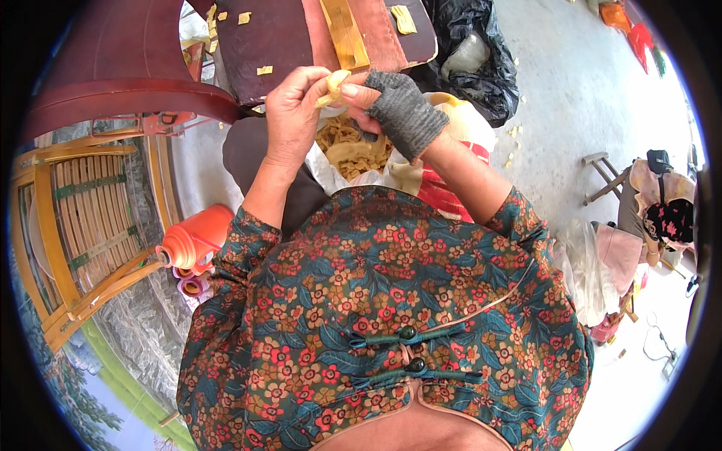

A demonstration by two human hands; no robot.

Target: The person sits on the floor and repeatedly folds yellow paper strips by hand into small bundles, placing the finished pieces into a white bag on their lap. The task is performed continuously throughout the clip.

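Note:
My left hand is bare and pinches a pale yellow folded strip between thumb and fingers. On the strip's other side, my right hand, in a grey fingerless knitted glove, grips it with thumb and fingertips. What the strip is made of I cannot tell. Below both hands stands an open white sack holding many yellowish-brown strips. Just beyond the hands, a wooden block lies on a reddish cloth over a dark padded surface, with small yellow pieces scattered about.
A dark red round-edged table or seat is at upper left. An orange thermos flask and a slatted wooden chair stand at left. A black plastic bag lies at upper right. Another person and a wooden stool are far right.

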